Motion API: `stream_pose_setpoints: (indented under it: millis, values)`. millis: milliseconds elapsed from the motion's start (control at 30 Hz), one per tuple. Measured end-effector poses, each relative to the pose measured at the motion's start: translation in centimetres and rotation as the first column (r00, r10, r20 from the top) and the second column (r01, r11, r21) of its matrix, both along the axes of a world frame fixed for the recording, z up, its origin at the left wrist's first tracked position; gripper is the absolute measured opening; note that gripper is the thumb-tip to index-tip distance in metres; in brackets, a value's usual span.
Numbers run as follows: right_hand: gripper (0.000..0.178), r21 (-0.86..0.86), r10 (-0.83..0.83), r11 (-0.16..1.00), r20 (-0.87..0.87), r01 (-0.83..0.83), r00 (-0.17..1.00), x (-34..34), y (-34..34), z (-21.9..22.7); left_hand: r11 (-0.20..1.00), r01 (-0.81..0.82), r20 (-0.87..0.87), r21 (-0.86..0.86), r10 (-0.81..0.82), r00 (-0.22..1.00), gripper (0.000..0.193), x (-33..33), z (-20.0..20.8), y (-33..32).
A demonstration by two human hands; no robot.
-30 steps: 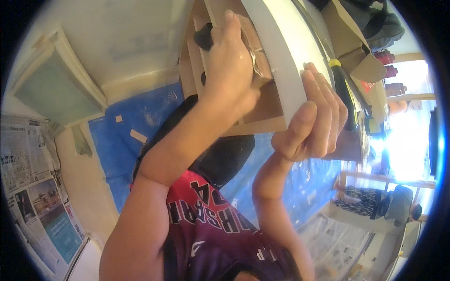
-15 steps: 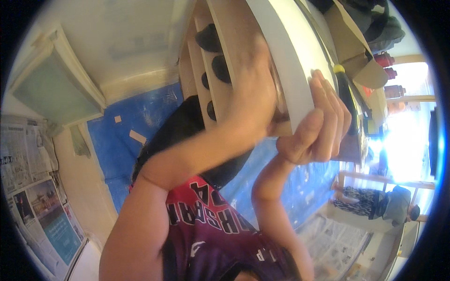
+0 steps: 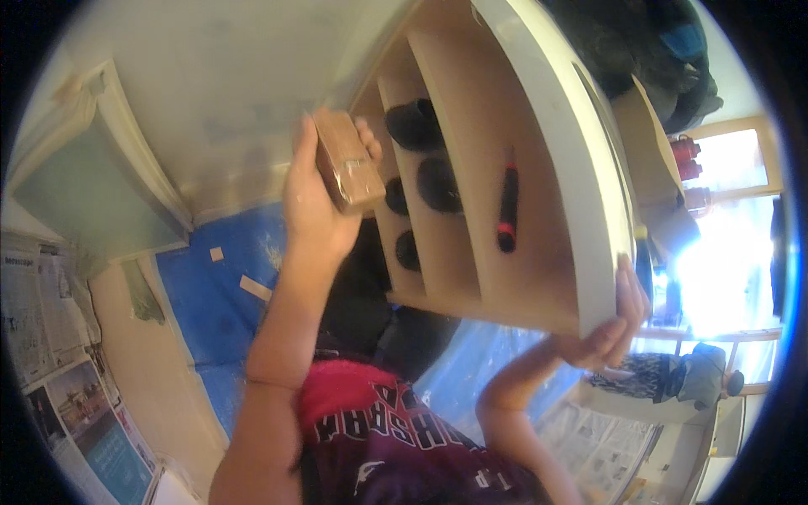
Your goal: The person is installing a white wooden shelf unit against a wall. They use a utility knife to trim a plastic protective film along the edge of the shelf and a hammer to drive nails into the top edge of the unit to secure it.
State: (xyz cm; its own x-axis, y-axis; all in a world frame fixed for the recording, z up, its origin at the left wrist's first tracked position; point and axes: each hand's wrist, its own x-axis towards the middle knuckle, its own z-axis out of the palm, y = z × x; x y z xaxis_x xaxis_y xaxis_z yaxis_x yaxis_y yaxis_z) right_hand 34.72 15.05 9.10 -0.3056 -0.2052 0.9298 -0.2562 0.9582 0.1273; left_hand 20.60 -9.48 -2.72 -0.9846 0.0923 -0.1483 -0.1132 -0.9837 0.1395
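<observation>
Bottom centre of the frame, a red-to-purple jersey carries large dark, pale-edged lettering, a partly hidden number, and a small white emblem and letters. At the left edge, a newspaper bears a short dark heading over fine print; below it, a teal panel has pale print, too blurred to read.
</observation>
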Motion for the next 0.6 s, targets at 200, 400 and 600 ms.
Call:
stream_pose_setpoints:
  millis: [200, 400, 600]
  values:
    - [0.050, 0.130, -0.125, 0.982, -0.100, 0.137, 0.987, 1.1, 1.6, -0.4, 0.980, 0.193, -0.118, 0.049, -0.186, 0.975, 0.034, -3.2, -2.1, 1.8]
    - [0.052, 0.101, -0.253, 0.960, -0.072, 0.260, 0.965, 2.1, 1.2, -0.5, 0.860, 0.422, -0.296, 0.288, -0.339, 0.893, 0.036, -9.9, 1.1, 4.7]
    - [0.056, -0.019, -0.221, 0.975, -0.046, 0.221, 0.974, 3.3, 2.2, -0.8, 0.960, 0.254, -0.214, 0.118, -0.226, 0.950, 0.035, -12.5, 1.8, 3.6]
